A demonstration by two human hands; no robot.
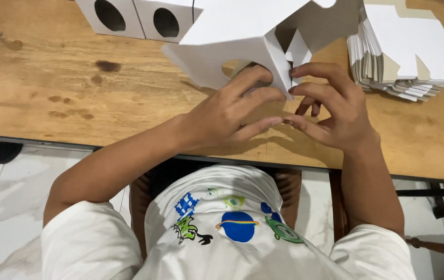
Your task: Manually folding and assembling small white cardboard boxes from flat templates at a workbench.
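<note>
hands working at centre of frame over wooden table (51,93). left hand (227,114) gripping white cardboard box (232,46) at its round cutout, fingers curling in. right hand (331,111) pinching box corner edge. flat box blanks stack (408,57) lying upper right; two folded boxes (136,18) standing upper left.

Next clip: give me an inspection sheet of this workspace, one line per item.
Surface: wooden table, dark stains on its left part.
Job's things: half-folded white cardboard box with an oval cutout, flaps open.
Clutter: two folded boxes at the far edge; stack of flat box blanks at right.
Hands: left hand with fingers in the cutout; right hand pinching a flap.
Cables: nothing seen.
Surroundings: pale tiled floor; wooden chair under the person.
</note>
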